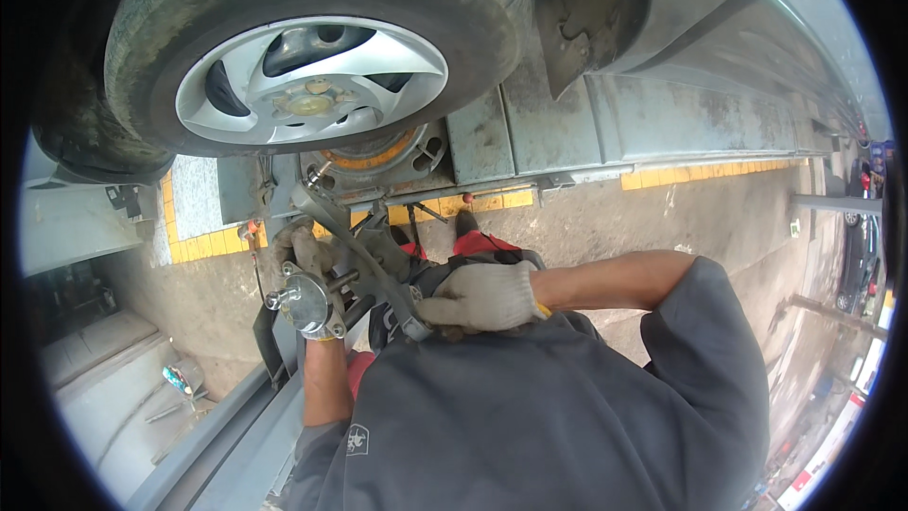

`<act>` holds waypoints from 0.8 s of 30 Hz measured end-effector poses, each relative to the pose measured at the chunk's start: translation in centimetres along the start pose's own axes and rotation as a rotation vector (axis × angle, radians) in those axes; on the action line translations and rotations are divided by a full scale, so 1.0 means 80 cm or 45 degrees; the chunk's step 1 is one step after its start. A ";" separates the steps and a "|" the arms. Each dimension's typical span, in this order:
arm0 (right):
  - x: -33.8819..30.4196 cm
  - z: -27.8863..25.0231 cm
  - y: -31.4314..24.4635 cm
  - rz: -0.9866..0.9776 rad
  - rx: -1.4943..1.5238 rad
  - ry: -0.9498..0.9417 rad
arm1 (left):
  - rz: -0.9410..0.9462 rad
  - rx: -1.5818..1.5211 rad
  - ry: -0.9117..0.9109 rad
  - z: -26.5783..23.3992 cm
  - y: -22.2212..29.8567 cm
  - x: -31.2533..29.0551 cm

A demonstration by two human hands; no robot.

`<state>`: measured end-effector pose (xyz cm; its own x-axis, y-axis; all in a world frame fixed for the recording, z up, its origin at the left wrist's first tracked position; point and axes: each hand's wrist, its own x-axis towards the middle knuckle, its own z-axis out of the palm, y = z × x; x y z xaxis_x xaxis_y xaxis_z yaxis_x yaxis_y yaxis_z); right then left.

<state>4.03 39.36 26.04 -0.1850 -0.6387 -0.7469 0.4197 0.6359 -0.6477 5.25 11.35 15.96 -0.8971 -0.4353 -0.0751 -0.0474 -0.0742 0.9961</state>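
A grey metal wheel clamp, a long slanting bar with shiny end pieces, is held in front of my body below the car wheel. My left hand, in a soiled white work glove, is closed around its left side. A round silver disc with a knob covers part of that hand. My right hand, in a light knitted glove, closes on the lower end of the bar near my chest. Some of its fingers are hidden behind the glove. The clamp's upper end is close under the tyre, apparently apart from it.
The car body rises at the upper right. Beneath the wheel lies a round turntable plate on the grey lift platform, edged with yellow paint. A grey metal rail runs at the lower left. Concrete floor stretches to the right.
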 end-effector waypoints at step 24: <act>0.041 0.004 0.062 -1.186 -0.923 0.269 | -0.059 -0.078 0.011 -0.016 -0.008 -0.009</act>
<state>5.76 40.27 20.44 -0.3222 -0.9425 0.0882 -0.5388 0.1060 -0.8357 6.44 10.56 15.30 -0.8908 -0.4378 -0.1215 -0.0615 -0.1487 0.9870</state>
